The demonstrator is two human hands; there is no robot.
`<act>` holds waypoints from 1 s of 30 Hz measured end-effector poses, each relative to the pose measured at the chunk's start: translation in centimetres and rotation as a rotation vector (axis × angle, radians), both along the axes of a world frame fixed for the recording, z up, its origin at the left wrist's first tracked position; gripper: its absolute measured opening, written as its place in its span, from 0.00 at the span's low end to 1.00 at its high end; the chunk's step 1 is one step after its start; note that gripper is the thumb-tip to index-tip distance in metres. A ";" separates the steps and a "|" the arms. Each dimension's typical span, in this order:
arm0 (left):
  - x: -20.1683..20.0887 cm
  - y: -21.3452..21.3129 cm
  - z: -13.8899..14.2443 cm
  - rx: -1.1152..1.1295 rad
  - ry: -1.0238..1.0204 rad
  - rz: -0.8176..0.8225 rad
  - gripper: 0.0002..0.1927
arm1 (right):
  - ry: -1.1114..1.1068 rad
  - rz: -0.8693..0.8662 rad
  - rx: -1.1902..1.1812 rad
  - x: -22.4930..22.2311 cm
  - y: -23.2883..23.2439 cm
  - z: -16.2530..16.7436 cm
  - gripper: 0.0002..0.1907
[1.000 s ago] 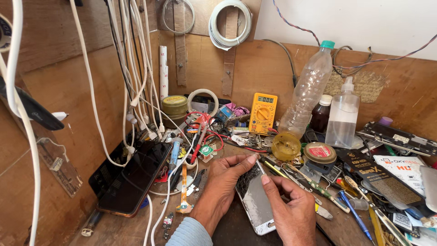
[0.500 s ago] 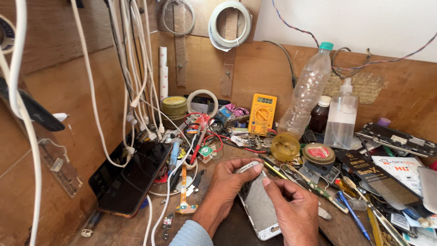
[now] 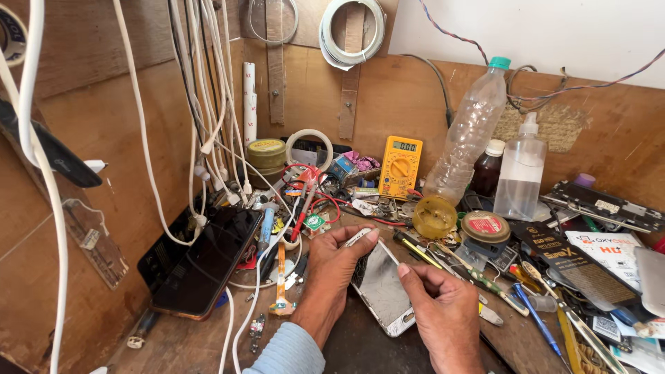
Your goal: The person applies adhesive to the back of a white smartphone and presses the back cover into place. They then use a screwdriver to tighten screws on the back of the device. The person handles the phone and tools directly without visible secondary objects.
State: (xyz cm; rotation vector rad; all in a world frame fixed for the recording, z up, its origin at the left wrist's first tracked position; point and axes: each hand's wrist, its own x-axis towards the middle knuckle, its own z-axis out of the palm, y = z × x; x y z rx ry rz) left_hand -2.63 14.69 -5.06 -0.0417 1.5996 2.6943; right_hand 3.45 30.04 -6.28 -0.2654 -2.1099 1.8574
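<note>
Both my hands over the cluttered wooden surface (image 3: pixel 173 339), left hand (image 3: pixel 336 266) gripping a phone (image 3: pixel 382 285) at its centre, right hand (image 3: pixel 440 315) pinched at its edge, yellow multimeter (image 3: pixel 400 166) and plastic bottle (image 3: pixel 471 131) against plywood wall (image 3: pixel 104 104), white cables (image 3: pixel 208 104) hanging.

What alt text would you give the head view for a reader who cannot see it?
Two hands work on a white phone lying on a cluttered wooden bench: the left hand grips its top edge while the right hand touches the screen. Behind sit a yellow multimeter, a clear plastic bottle and hanging white cables.
</note>
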 end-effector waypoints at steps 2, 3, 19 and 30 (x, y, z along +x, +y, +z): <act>0.1 0.0 -0.1 0.015 0.014 -0.023 0.13 | 0.002 -0.005 -0.013 0.0 0.2 0.0 0.13; 0.0 0.0 -0.2 0.024 0.030 -0.034 0.13 | -0.009 0.005 -0.037 0.0 0.3 0.0 0.14; 1.2 -0.4 0.7 0.196 -0.094 -0.050 0.18 | 0.049 -0.010 -0.172 0.3 1.1 -0.7 0.15; 0.2 -1.0 -1.5 0.247 0.017 0.089 0.21 | -0.045 0.162 -0.305 0.4 0.8 -0.5 0.18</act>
